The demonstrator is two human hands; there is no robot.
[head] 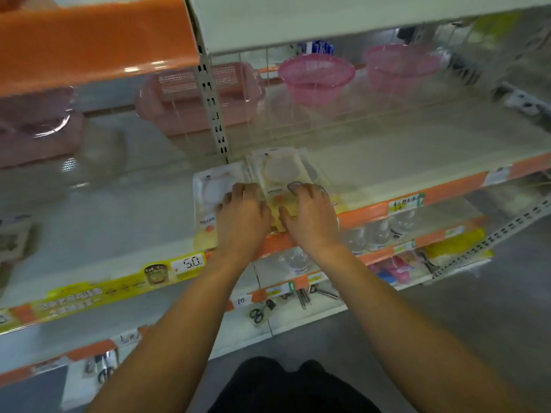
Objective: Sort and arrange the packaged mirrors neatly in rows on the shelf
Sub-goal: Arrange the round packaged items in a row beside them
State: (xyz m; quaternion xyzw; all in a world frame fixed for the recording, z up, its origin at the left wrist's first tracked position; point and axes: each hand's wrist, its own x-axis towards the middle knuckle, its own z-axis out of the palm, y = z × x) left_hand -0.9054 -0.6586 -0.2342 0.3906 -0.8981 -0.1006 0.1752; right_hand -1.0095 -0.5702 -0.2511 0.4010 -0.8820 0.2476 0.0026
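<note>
Squaring step: left hand (241, 216) and right hand (310, 216) press flat, fingers relaxed, on 2 mirror packs (280, 174) near the shelf (417, 162) edge; next, probably nudge them parallel.

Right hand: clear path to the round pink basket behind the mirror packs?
Probably not. The right hand rests on the mirror packs, but the pink basket appears to sit behind a wire grid panel, which blocks a straight reach.
</note>
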